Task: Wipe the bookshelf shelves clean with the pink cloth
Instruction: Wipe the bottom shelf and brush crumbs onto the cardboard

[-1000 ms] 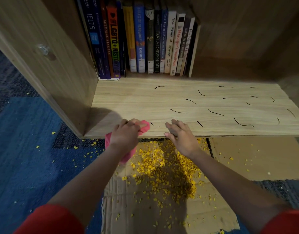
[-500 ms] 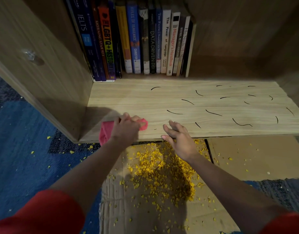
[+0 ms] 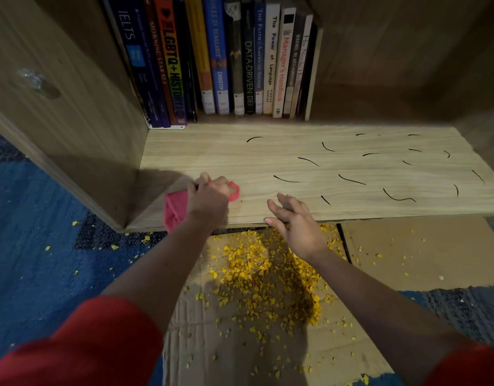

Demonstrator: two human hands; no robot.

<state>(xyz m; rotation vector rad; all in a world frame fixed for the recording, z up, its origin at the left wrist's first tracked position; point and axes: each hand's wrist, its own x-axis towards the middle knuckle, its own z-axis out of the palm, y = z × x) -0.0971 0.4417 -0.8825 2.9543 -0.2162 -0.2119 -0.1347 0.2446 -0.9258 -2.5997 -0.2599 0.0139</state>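
On the near left part of the pale wood-grain shelf board (image 3: 212, 160), close to the corner where it meets the cabinet's upright wooden side panel (image 3: 59, 107), the left hand (image 3: 209, 200) grips the crumpled pink cloth (image 3: 174, 207). Its fingers are curled over the cloth and press it down on the board. One end of the cloth sticks out left of the hand toward the near edge, and a small fold shows at the right of the knuckles.

Just to the right, the right hand (image 3: 296, 227) holds nothing. Its fingers are spread and nearly straight, with the tips lying on the near edge of the shelf and the palm hanging past the edge.

Short curved black pen-like marks (image 3: 286, 179) are scattered over the middle and right of the board; the patch round the cloth shows bare wood. At the far left of the shelf a row of upright books with dark, orange, yellow, blue and white spines (image 3: 240, 57) stands against the back, leaning slightly.

Below the shelf edge, a heap of small yellow crumbs (image 3: 268, 277) lies on a flattened sheet of brown corrugated cardboard (image 3: 240, 352), with stray bits on a second cardboard piece (image 3: 421, 252) to the right and on the blue patterned carpet (image 3: 31, 246) to the left. Red sleeves (image 3: 81, 349) cover both upper arms at the near edge of the view.
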